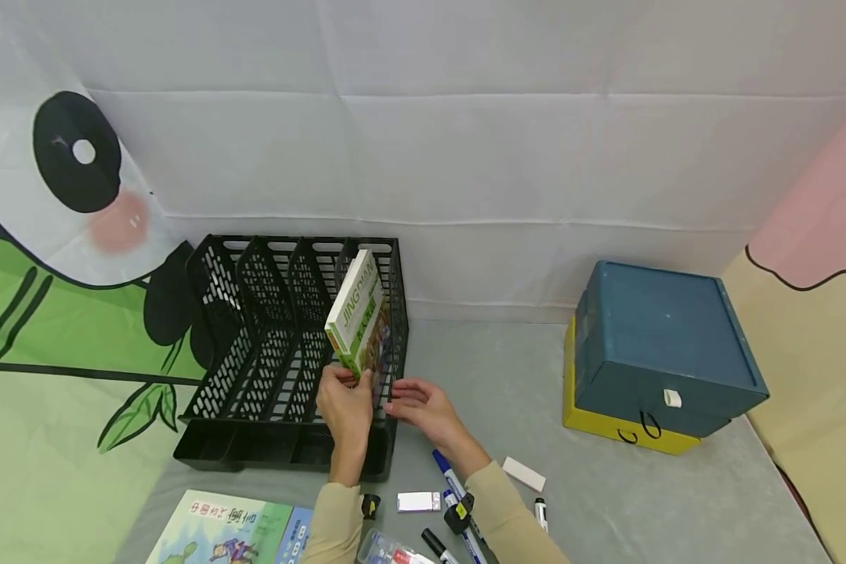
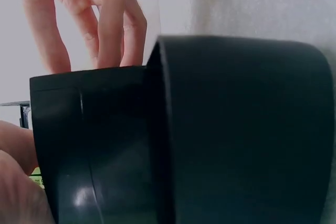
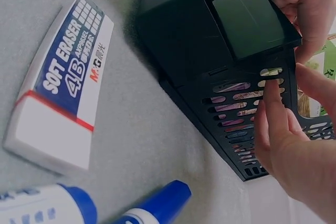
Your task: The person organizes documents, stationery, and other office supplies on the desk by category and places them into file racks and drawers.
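Observation:
A book (image 1: 356,313) with a green and white spine stands leaning in the rightmost compartment of a black file rack (image 1: 268,419). My left hand (image 1: 345,403) grips the lower front of this book, fingers on its left and thumb on its right. At the rack's right side wall (image 3: 231,114), my right hand (image 3: 289,135) has its fingers on the slotted outside and its thumb over the front edge, pinching the wall. The left wrist view is mostly filled by the rack's front tray (image 2: 241,129), with my right hand's fingers (image 2: 110,35) behind its edge.
Another book (image 1: 218,533) lies flat at the front left. Near my forearms are an eraser (image 1: 418,501), blue markers (image 1: 442,462), a black marker (image 1: 433,540), a clear case (image 1: 384,548) and a white block (image 1: 524,475). Blue and yellow storage boxes (image 1: 670,329) stand at right.

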